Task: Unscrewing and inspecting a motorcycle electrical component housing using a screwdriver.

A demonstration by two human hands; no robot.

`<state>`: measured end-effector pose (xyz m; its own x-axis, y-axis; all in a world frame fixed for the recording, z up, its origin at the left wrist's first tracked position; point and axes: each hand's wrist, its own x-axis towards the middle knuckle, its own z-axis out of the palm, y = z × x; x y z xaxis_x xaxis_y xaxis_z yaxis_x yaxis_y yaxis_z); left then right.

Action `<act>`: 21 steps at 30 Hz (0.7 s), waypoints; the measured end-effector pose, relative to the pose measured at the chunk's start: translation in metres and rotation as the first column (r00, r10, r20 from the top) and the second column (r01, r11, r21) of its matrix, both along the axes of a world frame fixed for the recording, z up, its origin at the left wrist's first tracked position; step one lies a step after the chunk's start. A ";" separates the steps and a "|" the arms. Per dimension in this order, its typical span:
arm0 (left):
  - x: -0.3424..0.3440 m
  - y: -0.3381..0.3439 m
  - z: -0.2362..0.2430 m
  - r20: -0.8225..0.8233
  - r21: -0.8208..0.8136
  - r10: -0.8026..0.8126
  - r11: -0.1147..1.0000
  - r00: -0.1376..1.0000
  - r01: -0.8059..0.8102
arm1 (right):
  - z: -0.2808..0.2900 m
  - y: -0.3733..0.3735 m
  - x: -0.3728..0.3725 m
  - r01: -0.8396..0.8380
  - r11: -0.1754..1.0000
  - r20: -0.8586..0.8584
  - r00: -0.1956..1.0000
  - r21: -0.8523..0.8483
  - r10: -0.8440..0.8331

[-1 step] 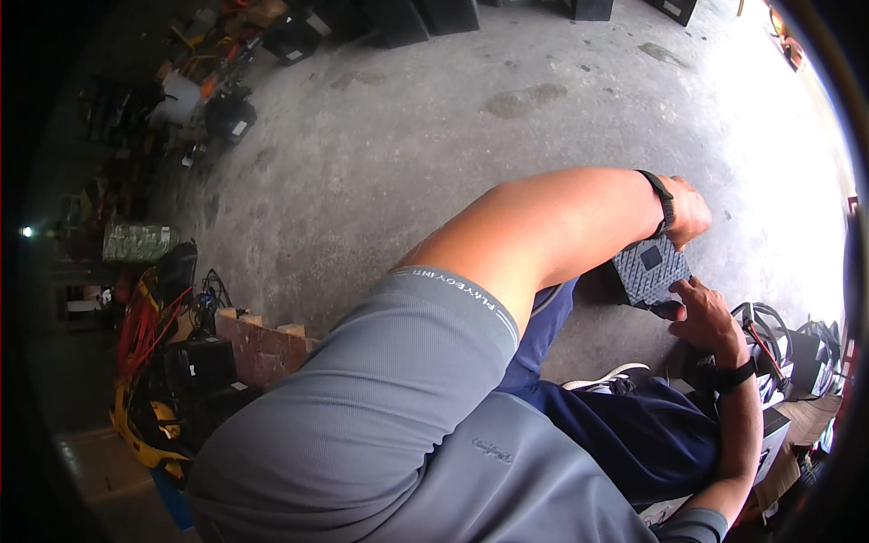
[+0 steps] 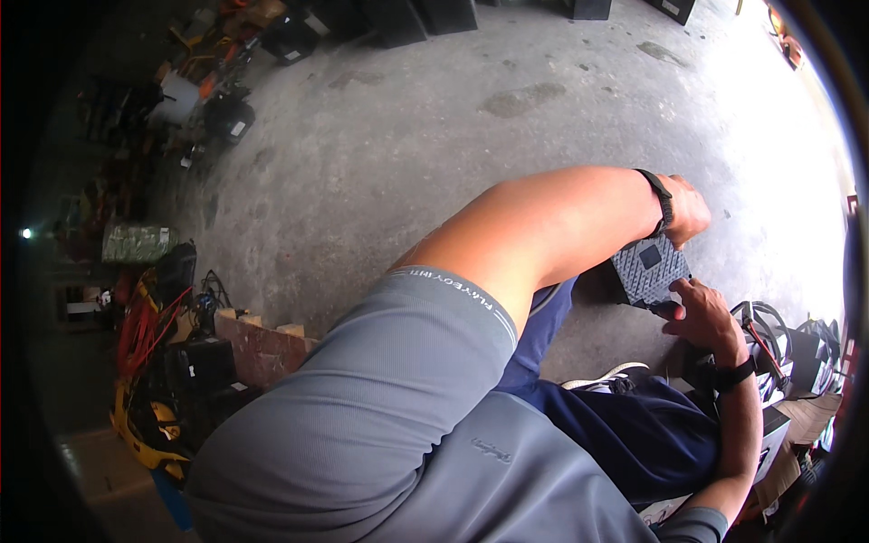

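Observation:
A grey textured block [image 2: 650, 271] with a dark square on its top sits at the right of centre, low over the floor [image 2: 407, 127]. My left hand [image 2: 683, 210], with a watch on its wrist, is curled at the block's far edge, its fingertips largely hidden. My right hand [image 2: 701, 317] has its bent fingers at the near right corner, where a small dark part is hard to make out. My dark blue trouser legs [image 2: 625, 434] and a white-soled shoe [image 2: 602, 378] are just below the block.
Black boxes [image 2: 439, 14] line the far edge. At left are a plywood panel [image 2: 258, 348], red cables [image 2: 145, 326], a yellow machine [image 2: 136, 416] and assorted clutter. Coiled cables [image 2: 760, 317] and a cardboard box [image 2: 801, 425] crowd the right, beside my right arm.

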<state>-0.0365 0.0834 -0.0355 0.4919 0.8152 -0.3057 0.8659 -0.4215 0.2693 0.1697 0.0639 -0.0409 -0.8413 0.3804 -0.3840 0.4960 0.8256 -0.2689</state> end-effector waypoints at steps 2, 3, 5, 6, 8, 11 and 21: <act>0.000 0.001 -0.001 -0.003 -0.002 -0.005 1.000 1.000 0.005 | 0.002 0.001 -0.004 0.061 0.996 0.082 0.995 -0.060 -0.056; 0.000 0.001 -0.001 0.001 -0.003 -0.006 1.000 1.000 0.006 | 0.004 0.001 -0.005 0.137 0.987 0.206 0.971 -0.082 -0.118; 0.000 0.000 -0.001 -0.009 0.018 -0.011 1.000 1.000 0.011 | 0.008 -0.001 -0.004 0.105 0.991 0.152 0.984 -0.085 -0.091; 0.000 0.000 -0.001 -0.009 0.013 -0.011 1.000 1.000 0.011 | 0.008 -0.001 -0.004 0.067 0.995 0.060 0.996 -0.075 -0.062; 0.000 0.000 0.000 -0.014 0.030 -0.017 0.999 1.000 0.018 | 0.009 0.000 -0.003 0.048 0.996 0.040 0.998 -0.079 -0.045; 0.001 0.001 0.000 -0.020 0.000 -0.008 1.000 1.000 0.008 | 0.007 0.002 -0.005 0.069 0.994 0.175 0.983 -0.089 -0.052; 0.003 0.000 0.002 -0.031 0.000 0.004 1.000 1.000 -0.004 | 0.004 0.004 -0.004 0.156 0.984 0.246 0.960 -0.081 -0.132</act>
<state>-0.0331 0.0832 -0.0336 0.4792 0.8169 -0.3209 0.8754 -0.4183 0.2423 0.1657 0.0677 -0.0365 -0.6599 0.4409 -0.6084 0.6674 0.7159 -0.2051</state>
